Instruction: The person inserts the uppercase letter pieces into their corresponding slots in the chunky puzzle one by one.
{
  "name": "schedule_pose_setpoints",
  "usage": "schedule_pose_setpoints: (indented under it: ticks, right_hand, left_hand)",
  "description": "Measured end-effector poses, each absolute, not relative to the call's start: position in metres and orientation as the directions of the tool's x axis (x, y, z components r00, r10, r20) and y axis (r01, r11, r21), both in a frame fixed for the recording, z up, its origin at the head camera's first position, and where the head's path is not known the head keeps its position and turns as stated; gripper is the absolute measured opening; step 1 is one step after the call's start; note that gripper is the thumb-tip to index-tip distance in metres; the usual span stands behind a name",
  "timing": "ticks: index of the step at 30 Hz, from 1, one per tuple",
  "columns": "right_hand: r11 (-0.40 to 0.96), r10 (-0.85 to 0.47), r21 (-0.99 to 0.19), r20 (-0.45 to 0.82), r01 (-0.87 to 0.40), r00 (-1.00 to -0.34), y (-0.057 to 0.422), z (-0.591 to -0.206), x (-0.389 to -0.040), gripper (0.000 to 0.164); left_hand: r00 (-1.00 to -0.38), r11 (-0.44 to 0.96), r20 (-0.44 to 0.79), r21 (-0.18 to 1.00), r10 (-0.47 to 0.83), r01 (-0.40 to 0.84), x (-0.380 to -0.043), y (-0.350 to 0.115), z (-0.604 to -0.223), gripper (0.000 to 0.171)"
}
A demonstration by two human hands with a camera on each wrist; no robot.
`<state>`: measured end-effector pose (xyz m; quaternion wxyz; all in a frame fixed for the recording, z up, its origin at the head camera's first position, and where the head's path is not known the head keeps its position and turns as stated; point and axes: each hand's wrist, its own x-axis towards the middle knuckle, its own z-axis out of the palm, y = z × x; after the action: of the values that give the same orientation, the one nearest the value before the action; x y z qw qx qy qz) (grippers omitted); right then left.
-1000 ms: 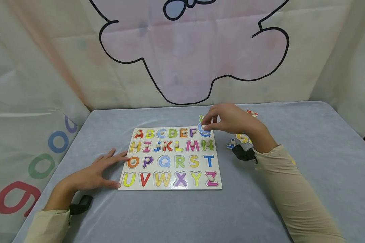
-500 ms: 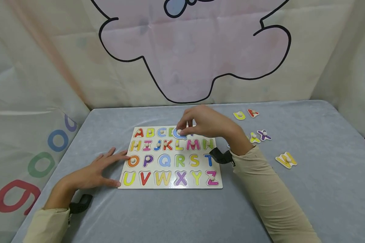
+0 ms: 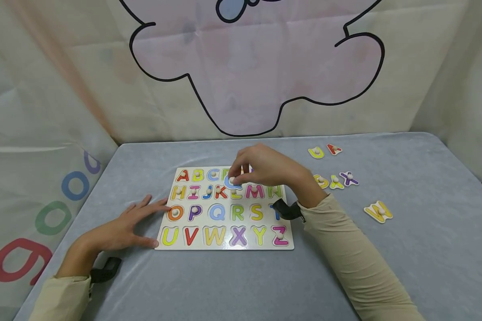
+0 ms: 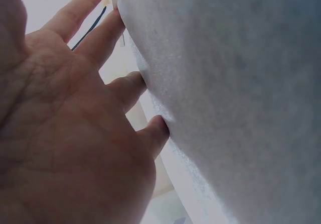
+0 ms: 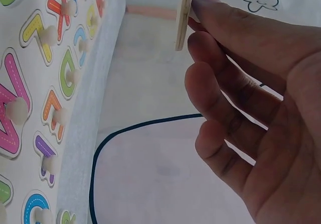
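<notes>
A letter puzzle board [image 3: 206, 214] lies flat on the table. My right hand [image 3: 265, 165] pinches a rounded light-blue letter piece [image 3: 227, 184] by its white knob, above the upper rows. In the right wrist view the piece [image 5: 183, 20] shows edge-on at the thumb and fingertip, raised off the board. My left hand [image 3: 120, 229] is spread at the board's left side, with thumb and a fingertip at its edge. Knobbed letters fill the top two rows, plus O, P and Z [image 3: 280, 240]; the Q [image 3: 217, 213], R, S and bottom-row slots from U to Y have no knobs.
Loose letter pieces lie right of the board: a yellow U [image 3: 316, 153], a red piece [image 3: 334, 149], a yellow S [image 3: 321, 181], a Y [image 3: 336, 182], a purple X [image 3: 348, 179] and a yellow W [image 3: 378, 211]. A printed cloth [image 3: 241, 98] hangs behind the table.
My right hand has carried the blue letter piece leftward from the board's top right corner, then slightly toward me. The loose pieces at right have come into view. My left hand stays put.
</notes>
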<state>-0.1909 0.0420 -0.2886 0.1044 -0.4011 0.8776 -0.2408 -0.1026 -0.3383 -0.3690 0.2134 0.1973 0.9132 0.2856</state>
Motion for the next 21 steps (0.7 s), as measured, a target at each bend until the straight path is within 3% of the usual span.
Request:
schedule_pose_setpoints:
  ticks: [12, 21]
  right_hand:
    - [0.575, -0.75, -0.513, -0.018, -0.637, -0.662, 0.034, -0.293, -0.188, 0.014]
    - [0.55, -0.776, -0.517, -0.026, -0.656, -0.63, 0.024, -0.301, -0.185, 0.015]
  left_hand:
    - [-0.834, 0.763, -0.289, 0.608, 0.47, 0.22, -0.101, -0.337, -0.369, 0.084]
    - [-0.831, 0.767, -0.289, 0.598, 0.476, 0.232, -0.103, -0.337, -0.369, 0.084]
